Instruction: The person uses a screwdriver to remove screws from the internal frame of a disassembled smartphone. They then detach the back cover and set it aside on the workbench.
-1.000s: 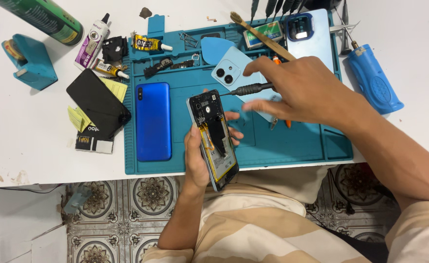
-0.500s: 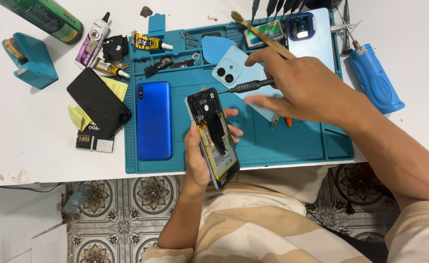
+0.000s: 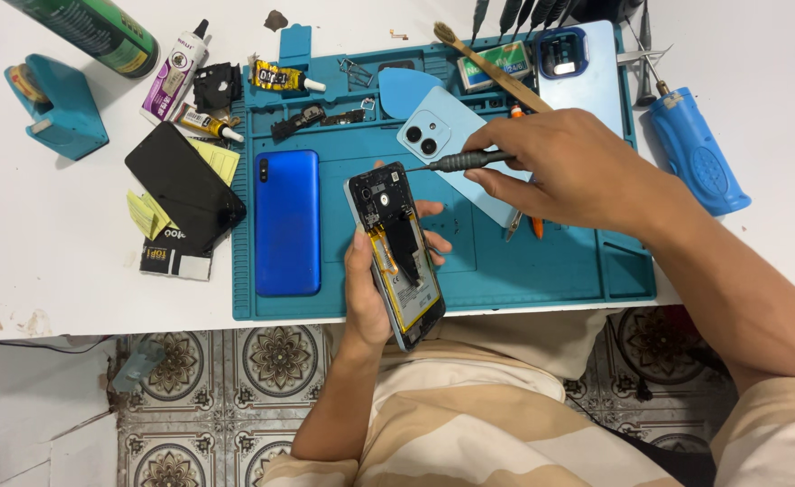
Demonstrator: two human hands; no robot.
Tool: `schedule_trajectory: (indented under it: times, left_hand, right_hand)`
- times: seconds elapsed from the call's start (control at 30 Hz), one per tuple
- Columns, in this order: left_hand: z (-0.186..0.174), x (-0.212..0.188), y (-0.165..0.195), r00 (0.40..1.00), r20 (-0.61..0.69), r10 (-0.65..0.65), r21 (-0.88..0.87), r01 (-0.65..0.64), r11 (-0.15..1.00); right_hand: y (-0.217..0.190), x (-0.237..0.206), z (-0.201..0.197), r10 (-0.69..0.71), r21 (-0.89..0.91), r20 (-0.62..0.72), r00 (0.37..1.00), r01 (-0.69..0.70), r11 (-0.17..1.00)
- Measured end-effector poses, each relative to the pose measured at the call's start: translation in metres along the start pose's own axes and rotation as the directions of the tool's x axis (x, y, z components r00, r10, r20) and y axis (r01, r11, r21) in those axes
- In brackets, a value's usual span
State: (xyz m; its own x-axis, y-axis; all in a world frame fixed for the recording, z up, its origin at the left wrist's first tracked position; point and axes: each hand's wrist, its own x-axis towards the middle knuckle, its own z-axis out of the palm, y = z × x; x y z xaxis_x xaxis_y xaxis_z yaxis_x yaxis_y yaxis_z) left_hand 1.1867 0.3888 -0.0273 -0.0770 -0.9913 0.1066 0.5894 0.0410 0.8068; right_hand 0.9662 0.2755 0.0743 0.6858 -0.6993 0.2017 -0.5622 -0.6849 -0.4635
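Screwdriver (image 3: 460,162) pinched in right hand (image 3: 578,171), tip touching top of opened phone (image 3: 395,252); phone gripped by left hand (image 3: 370,289), fingers curled around edges, above blue mat (image 3: 551,261).

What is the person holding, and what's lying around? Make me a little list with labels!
left hand: holds an opened phone, back cover off, insides showing
right hand: holds a thin screwdriver, tip pointing at the phone's top end
work surface: teal mat on a white table
on the mat: blue back cover, light blue back cover
left of mat: black screen panel, glue tubes
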Motion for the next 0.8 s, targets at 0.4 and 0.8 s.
schedule_trajectory:
  times: [0.4, 0.8]
  left_hand:
    - [0.0011, 0.0012, 0.0024, 1.000, -0.015, 0.003, 0.020, -0.003, 1.000]
    - [0.0001, 0.0012, 0.0015, 1.000, -0.001, 0.010, 0.036, -0.010, 0.999]
  right_hand:
    - [0.0041, 0.0020, 0.0051, -0.018, -0.022, -0.006, 1.000, 0.018, 1.000]
    - [0.0014, 0.0012, 0.0047, -0.026, -0.005, -0.005, 1.000, 0.026, 1.000]
